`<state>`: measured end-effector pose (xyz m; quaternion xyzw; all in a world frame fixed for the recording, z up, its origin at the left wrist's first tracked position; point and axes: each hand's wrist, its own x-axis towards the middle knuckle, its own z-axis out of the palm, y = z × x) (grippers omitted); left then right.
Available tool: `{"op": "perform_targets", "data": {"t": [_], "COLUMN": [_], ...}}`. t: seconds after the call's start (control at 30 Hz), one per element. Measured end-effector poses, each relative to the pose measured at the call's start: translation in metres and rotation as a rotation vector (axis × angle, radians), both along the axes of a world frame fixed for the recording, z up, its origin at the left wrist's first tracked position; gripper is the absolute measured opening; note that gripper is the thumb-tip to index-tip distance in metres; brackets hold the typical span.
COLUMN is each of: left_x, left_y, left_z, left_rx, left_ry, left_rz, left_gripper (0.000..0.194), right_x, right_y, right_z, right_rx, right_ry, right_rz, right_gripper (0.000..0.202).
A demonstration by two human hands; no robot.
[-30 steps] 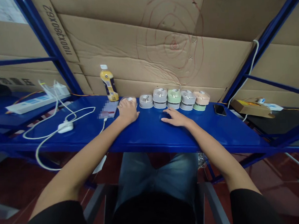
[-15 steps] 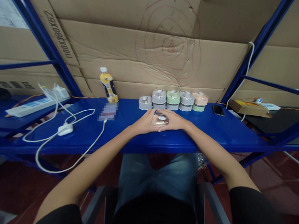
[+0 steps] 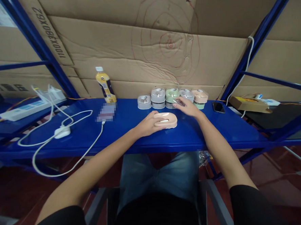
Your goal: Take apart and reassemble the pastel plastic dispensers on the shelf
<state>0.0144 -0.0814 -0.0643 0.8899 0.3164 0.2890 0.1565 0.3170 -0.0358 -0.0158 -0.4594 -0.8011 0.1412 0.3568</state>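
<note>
A peach-coloured oval case (image 3: 171, 120) lies on the blue table near its front edge. A small whitish piece shows in an opening on its side. My left hand (image 3: 149, 124) is closed round the left end of this case. Farther back, my right hand (image 3: 187, 107) is raised beside the row of cases, thumb and fingers bent together. Something small, pale and dark, shows at its fingertips; I cannot make out what. Behind it stand a green case (image 3: 172, 93) and a grey case (image 3: 186, 94), both partly covered by the hand.
Along the cardboard wall stand a low grey case (image 3: 144, 102), stacked grey cases (image 3: 158, 95) and a peach case on a green one (image 3: 199, 96). A drink bottle (image 3: 105, 85), a white cable (image 3: 41, 144) and its adapter (image 3: 62, 131) are left; a phone (image 3: 218, 107) lies right.
My right hand has left the peach case and moved back and right towards the row. My left hand stays on the case, whose side opening now shows. The view has shifted slightly.
</note>
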Motion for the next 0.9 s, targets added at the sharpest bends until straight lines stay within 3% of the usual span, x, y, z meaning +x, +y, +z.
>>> {"op": "perform_targets", "data": {"t": [0.07,0.17,0.33,0.53,0.7,0.9], "left_x": [0.002,0.000,-0.024,-0.046,-0.028,0.001], "left_y": [-0.001,0.003,0.016,0.030,0.024,0.011], "left_z": [0.001,0.003,0.009,0.004,-0.002,-0.005], "left_rx": [0.033,0.037,0.017,-0.015,0.017,-0.074], "left_ry": [0.016,-0.027,-0.070,-0.037,-0.170,-0.239], "left_rz": [-0.030,0.000,0.176,0.350,0.296,0.207], "left_gripper": [0.048,0.045,0.053,0.059,0.084,0.120], "right_x": [0.004,0.004,0.008,0.019,0.012,-0.027], "right_y": [0.004,0.006,0.006,0.019,0.018,-0.004], "right_z": [-0.001,-0.003,0.000,-0.009,-0.012,-0.008], "right_rx": [0.006,-0.006,-0.034,-0.203,-0.013,0.115], "right_ry": [0.020,0.028,0.010,-0.203,-0.065,-0.077], "right_rz": [-0.051,-0.074,-0.057,-0.044,0.045,0.323], "right_gripper": [0.064,0.066,0.067,0.073,0.080,0.085]}}
